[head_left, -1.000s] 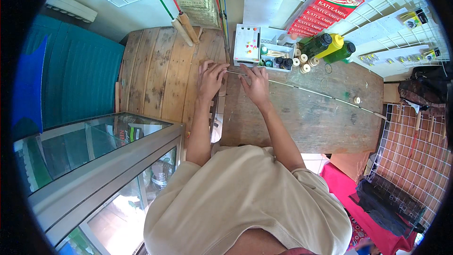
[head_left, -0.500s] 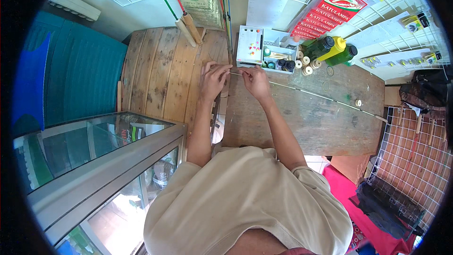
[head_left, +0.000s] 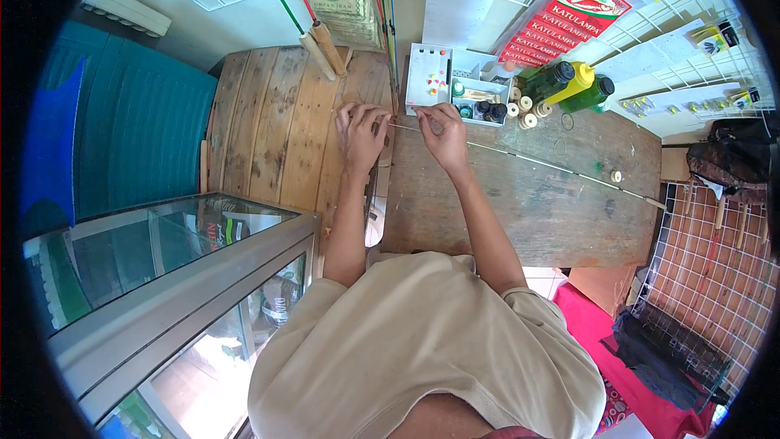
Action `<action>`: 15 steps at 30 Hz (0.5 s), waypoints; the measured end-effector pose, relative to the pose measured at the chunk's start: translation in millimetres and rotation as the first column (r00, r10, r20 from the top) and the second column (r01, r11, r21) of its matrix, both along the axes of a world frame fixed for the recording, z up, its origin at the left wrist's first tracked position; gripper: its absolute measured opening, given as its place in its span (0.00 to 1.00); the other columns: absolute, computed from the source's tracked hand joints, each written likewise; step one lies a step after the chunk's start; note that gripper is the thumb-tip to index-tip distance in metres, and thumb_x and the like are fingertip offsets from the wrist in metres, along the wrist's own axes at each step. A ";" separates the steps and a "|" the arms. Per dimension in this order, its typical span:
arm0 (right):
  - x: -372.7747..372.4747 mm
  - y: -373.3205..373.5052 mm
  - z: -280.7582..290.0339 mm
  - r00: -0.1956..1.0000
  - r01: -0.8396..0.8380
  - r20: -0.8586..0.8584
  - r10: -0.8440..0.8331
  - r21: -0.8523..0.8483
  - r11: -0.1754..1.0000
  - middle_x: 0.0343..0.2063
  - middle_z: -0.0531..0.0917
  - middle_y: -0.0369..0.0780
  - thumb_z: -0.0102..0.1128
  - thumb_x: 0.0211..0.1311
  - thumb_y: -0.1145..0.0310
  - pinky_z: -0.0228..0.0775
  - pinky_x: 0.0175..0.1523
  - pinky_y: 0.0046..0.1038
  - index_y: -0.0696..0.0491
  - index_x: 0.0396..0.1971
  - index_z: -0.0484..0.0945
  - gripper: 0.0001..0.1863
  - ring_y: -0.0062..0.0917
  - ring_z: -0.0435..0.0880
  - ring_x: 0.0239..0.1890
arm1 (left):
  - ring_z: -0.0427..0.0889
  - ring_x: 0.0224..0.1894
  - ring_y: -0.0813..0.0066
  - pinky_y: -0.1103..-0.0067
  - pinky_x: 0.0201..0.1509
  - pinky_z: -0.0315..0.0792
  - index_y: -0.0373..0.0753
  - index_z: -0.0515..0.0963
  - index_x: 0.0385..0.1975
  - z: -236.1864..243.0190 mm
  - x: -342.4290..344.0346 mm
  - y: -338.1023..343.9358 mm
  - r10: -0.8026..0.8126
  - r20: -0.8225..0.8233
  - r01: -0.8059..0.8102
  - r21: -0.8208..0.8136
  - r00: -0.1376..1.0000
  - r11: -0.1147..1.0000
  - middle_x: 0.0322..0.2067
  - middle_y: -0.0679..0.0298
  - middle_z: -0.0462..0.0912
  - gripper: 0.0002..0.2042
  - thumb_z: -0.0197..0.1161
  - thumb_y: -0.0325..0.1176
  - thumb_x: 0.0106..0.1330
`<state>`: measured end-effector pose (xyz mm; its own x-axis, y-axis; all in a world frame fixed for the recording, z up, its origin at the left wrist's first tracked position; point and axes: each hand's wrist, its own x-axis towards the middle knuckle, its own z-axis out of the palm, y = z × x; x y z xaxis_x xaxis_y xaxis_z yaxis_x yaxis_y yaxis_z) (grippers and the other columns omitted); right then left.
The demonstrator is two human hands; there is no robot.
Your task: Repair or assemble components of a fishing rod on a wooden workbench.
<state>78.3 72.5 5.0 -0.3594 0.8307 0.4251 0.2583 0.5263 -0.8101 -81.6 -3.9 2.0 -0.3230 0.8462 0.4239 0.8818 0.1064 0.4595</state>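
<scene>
Whitish across the brown table (head_left: 520, 215), the thin rod (head_left: 577, 173) looks pinched in the left hand (head_left: 361, 136), while the right hand (head_left: 444, 138), fingertips pressed together (on what, unclear), has shifted toward the tray (head_left: 419, 73), leaving a stretch bare between.

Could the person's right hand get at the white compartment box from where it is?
Probably yes: the right hand is close by the near edge of the white compartment box, with nothing visible blocking the way, though whether it is pinching something is hard to tell.
</scene>
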 end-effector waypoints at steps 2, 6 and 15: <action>1.6 1.6 -0.9 0.998 0.051 0.043 -0.052 0.037 0.998 0.28 0.81 0.41 0.63 0.53 0.77 0.68 0.41 0.30 0.56 0.32 0.84 0.06 0.31 0.76 0.33 | 0.68 0.52 0.60 0.65 0.57 0.60 0.46 0.82 0.31 -2.3 -0.8 0.4 0.021 0.007 -0.021 0.014 1.000 1.000 0.40 0.70 0.79 0.06 0.67 0.36 0.56; 8.1 2.1 -1.3 0.996 0.068 0.064 -0.069 0.013 0.998 0.27 0.79 0.42 0.63 0.51 0.76 0.67 0.41 0.33 0.56 0.29 0.84 0.05 0.34 0.75 0.33 | 0.67 0.53 0.60 0.65 0.58 0.60 0.47 0.81 0.30 -4.2 -3.1 -1.0 0.085 0.025 -0.085 0.001 0.996 0.996 0.40 0.71 0.79 0.05 0.67 0.34 0.54; 20.0 11.9 -1.3 0.982 0.164 0.094 -0.164 0.012 0.986 0.25 0.80 0.40 0.63 0.51 0.75 0.66 0.42 0.32 0.53 0.30 0.85 0.06 0.33 0.74 0.33 | 0.65 0.52 0.57 0.64 0.58 0.60 0.43 0.76 0.46 -4.9 -8.1 -5.5 0.175 0.075 -0.172 -0.044 0.982 0.984 0.42 0.64 0.77 0.18 0.65 0.30 0.52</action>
